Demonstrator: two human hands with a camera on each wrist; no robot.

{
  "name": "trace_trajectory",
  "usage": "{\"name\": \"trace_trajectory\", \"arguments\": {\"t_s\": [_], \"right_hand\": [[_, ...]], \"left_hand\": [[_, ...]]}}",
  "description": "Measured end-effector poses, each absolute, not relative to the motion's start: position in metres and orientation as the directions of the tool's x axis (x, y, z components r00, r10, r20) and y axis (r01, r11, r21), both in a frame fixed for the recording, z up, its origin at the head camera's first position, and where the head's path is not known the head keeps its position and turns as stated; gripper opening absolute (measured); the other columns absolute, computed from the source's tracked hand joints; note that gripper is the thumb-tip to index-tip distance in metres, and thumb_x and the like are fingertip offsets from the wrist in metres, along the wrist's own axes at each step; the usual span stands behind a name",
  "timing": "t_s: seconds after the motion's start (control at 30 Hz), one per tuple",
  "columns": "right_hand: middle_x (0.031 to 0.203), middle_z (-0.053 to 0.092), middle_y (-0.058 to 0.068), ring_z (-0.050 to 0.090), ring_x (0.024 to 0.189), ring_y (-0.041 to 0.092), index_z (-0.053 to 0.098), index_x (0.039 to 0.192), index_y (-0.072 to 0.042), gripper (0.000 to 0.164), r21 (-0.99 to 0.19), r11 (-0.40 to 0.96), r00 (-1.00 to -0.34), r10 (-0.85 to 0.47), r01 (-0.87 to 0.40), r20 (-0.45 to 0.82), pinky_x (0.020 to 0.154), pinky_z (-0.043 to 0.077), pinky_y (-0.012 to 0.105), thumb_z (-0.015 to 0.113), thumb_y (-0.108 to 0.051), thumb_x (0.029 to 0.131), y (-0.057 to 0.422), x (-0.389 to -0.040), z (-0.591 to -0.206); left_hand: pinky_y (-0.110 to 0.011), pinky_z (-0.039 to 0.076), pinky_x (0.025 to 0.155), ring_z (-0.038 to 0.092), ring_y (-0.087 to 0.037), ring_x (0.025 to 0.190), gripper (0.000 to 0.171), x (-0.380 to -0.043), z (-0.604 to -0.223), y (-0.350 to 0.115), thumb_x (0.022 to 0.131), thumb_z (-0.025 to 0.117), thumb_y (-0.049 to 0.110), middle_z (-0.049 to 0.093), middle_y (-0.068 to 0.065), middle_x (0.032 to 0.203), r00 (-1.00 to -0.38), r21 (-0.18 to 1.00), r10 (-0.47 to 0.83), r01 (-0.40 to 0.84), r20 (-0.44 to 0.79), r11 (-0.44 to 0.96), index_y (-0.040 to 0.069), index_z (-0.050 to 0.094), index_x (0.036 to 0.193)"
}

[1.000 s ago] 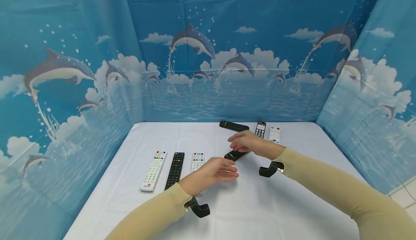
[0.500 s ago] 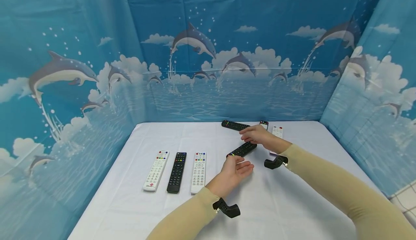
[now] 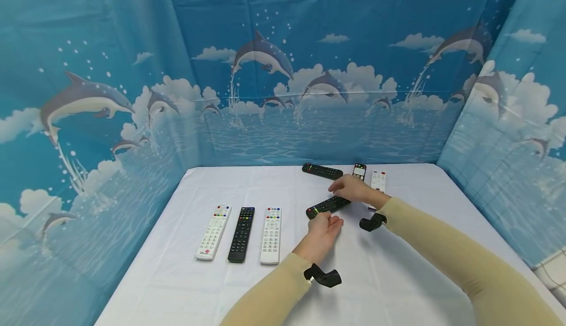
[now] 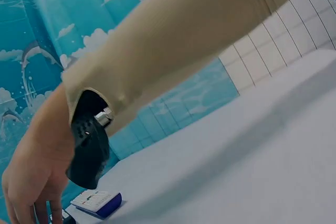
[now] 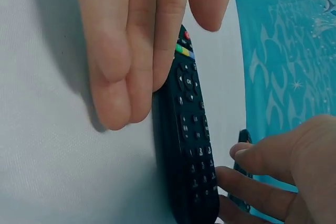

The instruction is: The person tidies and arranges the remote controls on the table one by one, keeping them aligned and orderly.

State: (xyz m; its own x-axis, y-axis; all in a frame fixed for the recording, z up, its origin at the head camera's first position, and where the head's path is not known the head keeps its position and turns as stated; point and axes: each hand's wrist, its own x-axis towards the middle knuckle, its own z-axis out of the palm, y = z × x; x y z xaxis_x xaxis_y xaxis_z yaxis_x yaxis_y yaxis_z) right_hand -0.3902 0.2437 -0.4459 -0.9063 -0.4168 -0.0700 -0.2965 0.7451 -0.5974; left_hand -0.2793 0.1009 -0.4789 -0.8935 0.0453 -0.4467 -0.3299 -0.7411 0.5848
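Observation:
A black remote control lies slanted on the white table between both hands, its red-button end toward the left. My left hand is at the near side of that end, palm turned up. In the right wrist view the left hand's straight fingers lie along the near edge, with the thumb over toward the far side. My right hand is at the other end; its loosely bent fingers reach the remote's far edge in the right wrist view. The left wrist view mainly shows the right forearm, its black wrist camera and the back of that hand.
To the left, a white remote, a black remote and another white remote lie side by side. Behind the hands are a black remote, a black-and-white remote and a white remote. A dolphin-print curtain encloses the table.
My left hand has moved right, away from the white remote, turning palm up beside the black remote. My right hand shifted slightly right, then lowered to the remote's far end.

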Motion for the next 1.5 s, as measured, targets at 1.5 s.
{"name": "trace_trajectory", "arguments": {"t_s": [1.5], "right_hand": [[0.11,0.066,0.019,0.067,0.095,0.027,0.04,0.153,-0.006,0.069,-0.906,0.378,-0.869,-0.364,0.191,-0.335,0.085,0.058,0.045,0.062,0.004,0.089,0.247,-0.349,-0.444]], "left_hand": [[-0.029,0.059,0.07,0.066,-0.018,0.08,0.032,-0.288,-0.474,0.066,0.082,0.062,-0.014,0.068,-0.02,0.103,-0.952,0.902,-0.108,-0.229,-0.286,-0.365,-0.009,0.069,0.113]]}}
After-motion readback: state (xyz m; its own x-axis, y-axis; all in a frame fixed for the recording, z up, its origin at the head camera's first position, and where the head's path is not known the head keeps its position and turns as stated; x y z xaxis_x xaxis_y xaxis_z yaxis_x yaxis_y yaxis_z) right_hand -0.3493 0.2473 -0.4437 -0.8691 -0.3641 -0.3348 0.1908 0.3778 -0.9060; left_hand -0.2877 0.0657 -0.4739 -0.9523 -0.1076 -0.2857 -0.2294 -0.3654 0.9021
